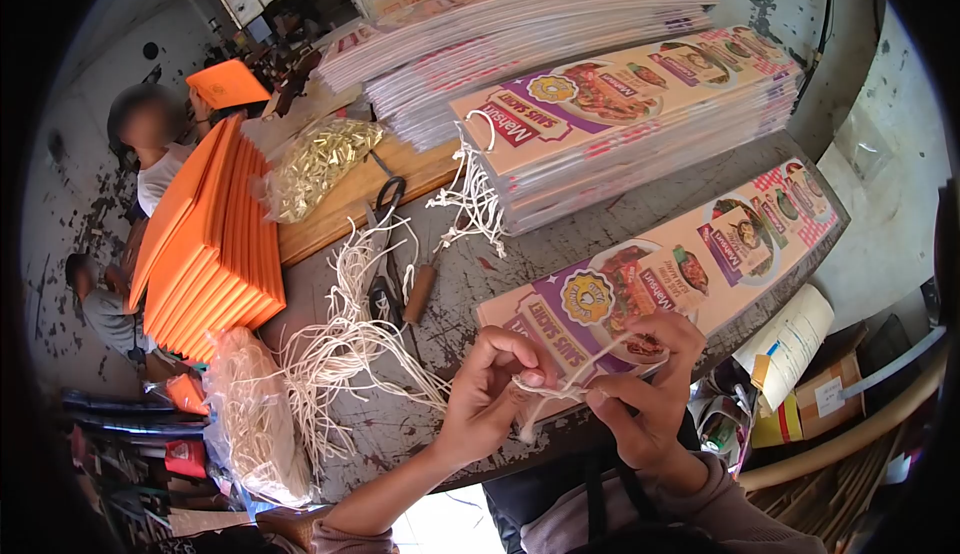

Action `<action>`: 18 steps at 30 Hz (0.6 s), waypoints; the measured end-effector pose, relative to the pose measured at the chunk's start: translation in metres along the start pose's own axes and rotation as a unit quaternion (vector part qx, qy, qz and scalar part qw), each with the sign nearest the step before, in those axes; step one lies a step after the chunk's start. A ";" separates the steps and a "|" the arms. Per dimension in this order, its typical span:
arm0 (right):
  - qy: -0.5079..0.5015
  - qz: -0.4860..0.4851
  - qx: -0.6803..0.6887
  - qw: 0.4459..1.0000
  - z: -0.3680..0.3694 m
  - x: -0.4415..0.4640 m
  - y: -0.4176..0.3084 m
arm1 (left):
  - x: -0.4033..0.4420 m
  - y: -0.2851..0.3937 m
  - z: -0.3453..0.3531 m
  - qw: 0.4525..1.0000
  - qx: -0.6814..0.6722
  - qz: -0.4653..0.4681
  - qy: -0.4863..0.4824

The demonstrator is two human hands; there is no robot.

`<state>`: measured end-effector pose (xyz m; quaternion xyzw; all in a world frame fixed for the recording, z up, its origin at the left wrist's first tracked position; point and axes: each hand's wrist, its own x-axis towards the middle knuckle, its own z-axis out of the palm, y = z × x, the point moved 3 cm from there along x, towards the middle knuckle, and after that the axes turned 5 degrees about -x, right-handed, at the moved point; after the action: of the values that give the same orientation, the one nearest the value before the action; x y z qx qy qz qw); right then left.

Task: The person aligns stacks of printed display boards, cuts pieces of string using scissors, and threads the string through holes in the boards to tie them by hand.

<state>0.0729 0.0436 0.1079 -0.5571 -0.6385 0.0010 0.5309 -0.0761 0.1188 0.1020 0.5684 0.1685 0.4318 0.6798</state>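
A white string runs between my two hands above the near end of a long printed card. My left hand pinches the string between thumb and fingertips. My right hand has its fingers closed on the same string, with a loop rising past the index finger. Whether the string passes through a hole in the card is hidden by my hands. Left of the card, a tangle of loose white strings lies on the worn table, beside scissors and a small wooden handle.
Behind stand stacked printed cards, the nearest with knotted strings at its end. At left are orange folders, a bag of gold metal pieces and a plastic bag of string. Another person holds an orange folder.
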 end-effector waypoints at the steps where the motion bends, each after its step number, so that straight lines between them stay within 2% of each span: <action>1: -0.001 -0.001 0.001 1.000 0.000 0.001 -0.001 | -0.001 -0.003 -0.002 0.999 -0.045 -0.008 -0.017; 2: 0.000 -0.003 -0.007 1.000 -0.001 0.002 -0.002 | -0.002 -0.004 -0.004 0.999 -0.045 -0.008 -0.016; 4: 0.000 -0.006 -0.014 1.000 -0.001 0.003 -0.002 | -0.006 -0.009 -0.006 0.987 -0.123 -0.097 -0.047; 5: -0.004 0.001 0.012 1.000 0.001 0.002 0.001 | -0.005 -0.005 -0.003 0.987 -0.122 -0.096 -0.046; 8: -0.021 0.001 0.035 0.999 0.005 0.003 -0.002 | -0.003 0.007 0.004 0.995 -0.027 -0.097 -0.027; 10: -0.034 -0.004 0.031 0.999 0.007 0.002 -0.004 | -0.005 0.003 -0.002 0.994 -0.020 -0.106 -0.025; 12: -0.055 0.054 0.082 0.994 0.008 0.003 0.001 | -0.004 0.003 -0.003 0.993 -0.016 -0.114 -0.027; 13: -0.055 0.053 0.079 0.994 0.007 0.003 0.001 | -0.001 0.005 -0.003 0.991 0.018 -0.133 -0.031; 15: -0.089 0.138 0.165 0.972 0.006 0.003 0.006 | 0.003 0.008 -0.004 0.987 0.048 -0.150 -0.039; 17: -0.109 0.138 0.167 0.970 0.007 0.002 0.006 | 0.003 0.006 -0.003 0.968 0.086 -0.214 -0.098; 18: -0.130 0.138 0.173 0.967 0.009 0.001 0.005 | 0.002 0.007 0.000 0.972 0.097 -0.184 -0.113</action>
<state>0.0706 0.0513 0.1015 -0.5348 -0.6087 0.2570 0.5267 -0.0774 0.1201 0.1094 0.6357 0.2333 0.2144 0.7039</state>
